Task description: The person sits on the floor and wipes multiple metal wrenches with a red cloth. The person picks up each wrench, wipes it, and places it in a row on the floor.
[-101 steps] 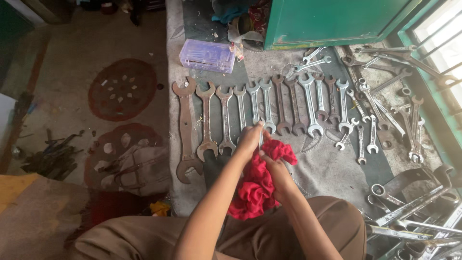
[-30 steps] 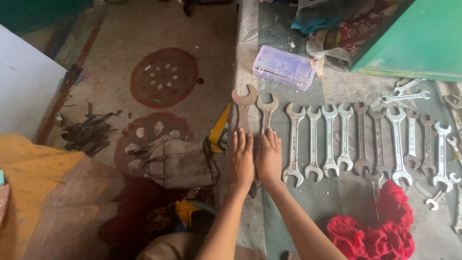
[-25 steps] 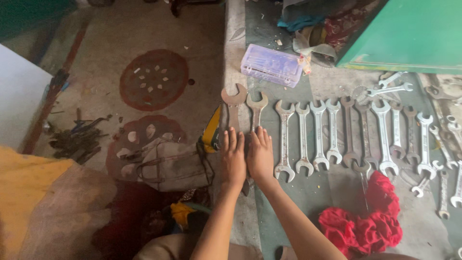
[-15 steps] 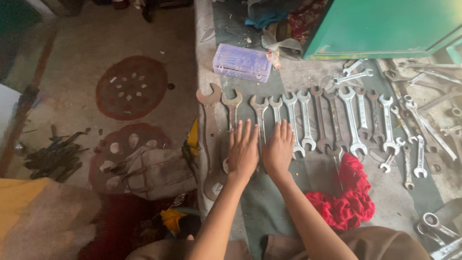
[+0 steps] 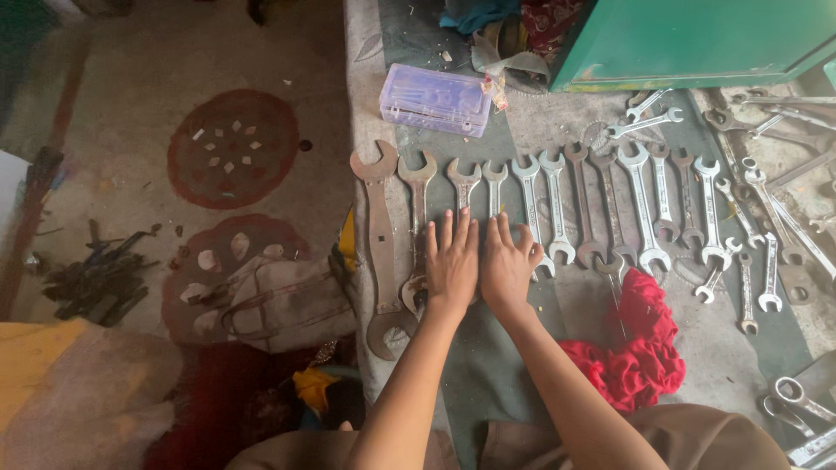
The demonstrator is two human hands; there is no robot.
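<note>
Both hands lie flat and open, palms down, side by side with the thumbs almost meeting. The left hand point(image 5: 451, 263) presses on the lower shaft of a rusty open-ended wrench point(image 5: 462, 187), and the right hand point(image 5: 507, 264) covers the lower end of the slimmer wrench point(image 5: 495, 184) next to it. Neither hand grips anything; the spread fingers rest on the metal as if to hold the two tools level and parallel with their neighbours.

These wrenches belong to a row of wrenches point(image 5: 610, 209) laid out on a dark mat point(image 5: 488, 374) on the floor, shafts parallel, jaws pointing away from the person, and roughly graded from the big rusty wrench point(image 5: 380, 235) at the left end to smaller ones on the right. The spacing is tight, with only narrow strips of mat between the shafts.

Just right of the right forearm lies a crumpled red cloth point(image 5: 640, 352), touching the lower ends of a wrench or two. Beyond the row's heads sits a clear plastic box point(image 5: 434, 98), and further right a green metal cabinet point(image 5: 688, 39). Loose spanners point(image 5: 775, 174) crowd the right side. The mat's left edge runs just beside the big wrench; past it lies patterned floor with a worn bag point(image 5: 283, 300). The freest room is the bare mat between the forearms.
</note>
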